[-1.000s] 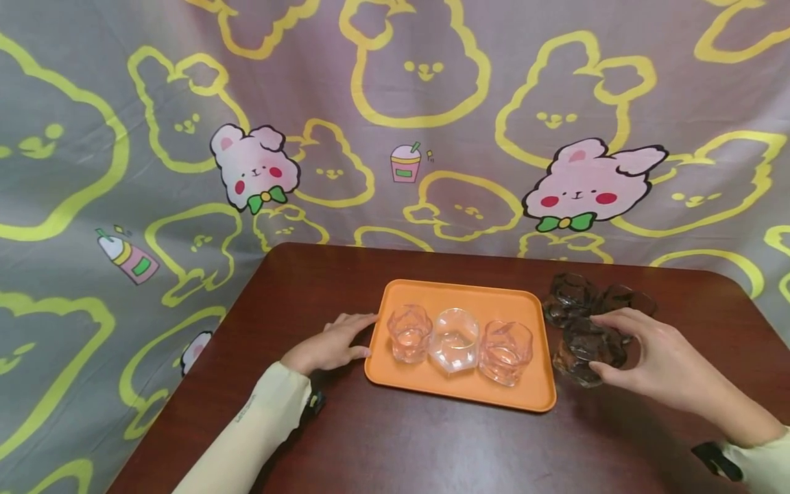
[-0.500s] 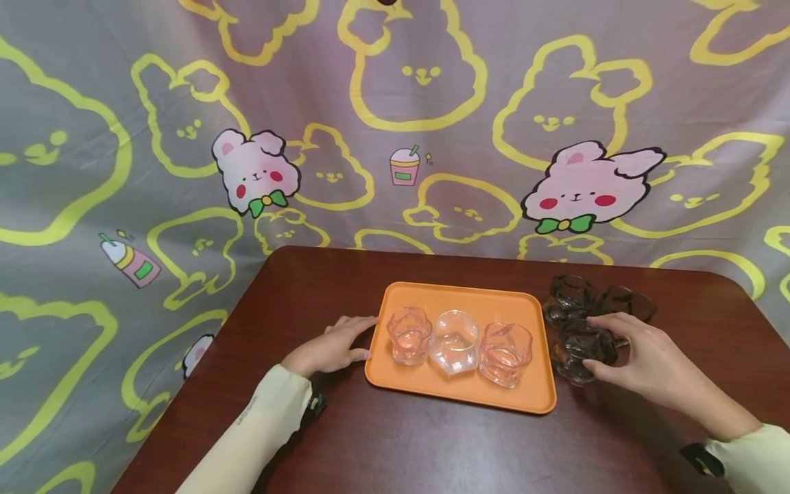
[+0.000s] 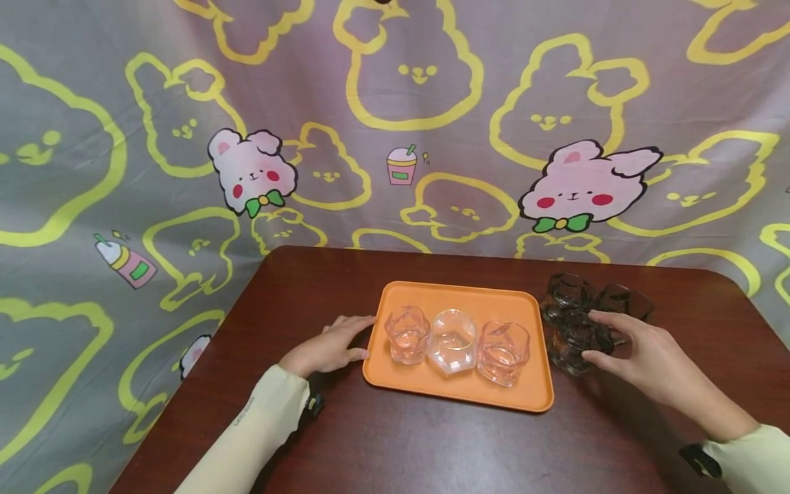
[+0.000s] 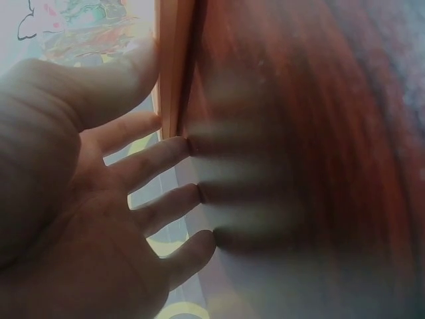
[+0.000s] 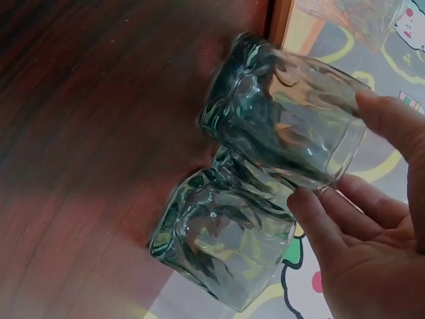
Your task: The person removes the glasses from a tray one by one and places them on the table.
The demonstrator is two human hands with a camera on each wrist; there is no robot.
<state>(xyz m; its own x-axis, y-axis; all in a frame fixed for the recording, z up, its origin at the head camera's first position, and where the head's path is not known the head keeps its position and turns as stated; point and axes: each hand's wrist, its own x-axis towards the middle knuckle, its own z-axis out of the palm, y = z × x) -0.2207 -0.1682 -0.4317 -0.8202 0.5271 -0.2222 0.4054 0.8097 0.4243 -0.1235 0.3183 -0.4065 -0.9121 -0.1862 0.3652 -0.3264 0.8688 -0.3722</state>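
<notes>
My right hand [image 3: 648,360] pinches the rim of the nearest dark grey drinking glass [image 3: 577,346] between thumb and fingers. In the right wrist view that glass [image 5: 292,113] stands against the other dark glasses, its base on the table. Two more dark glasses, a left one [image 3: 566,298] and a right one [image 3: 625,300], stand just behind it. My left hand [image 3: 327,346] rests at the left edge of an orange tray [image 3: 457,398]. Its fingers [image 4: 156,159] are outstretched, tips on the table and tray side.
On the tray a pink glass [image 3: 407,335], a clear glass [image 3: 453,343] and a second pink glass [image 3: 503,353] stand in a row. The dark glasses are close to the tray's right edge. A patterned curtain [image 3: 333,82] hangs behind the brown table [image 3: 395,453].
The nearest dark glass has shifted slightly left and away, towards the other dark glasses, with my right hand on it. My left hand stays at the tray.
</notes>
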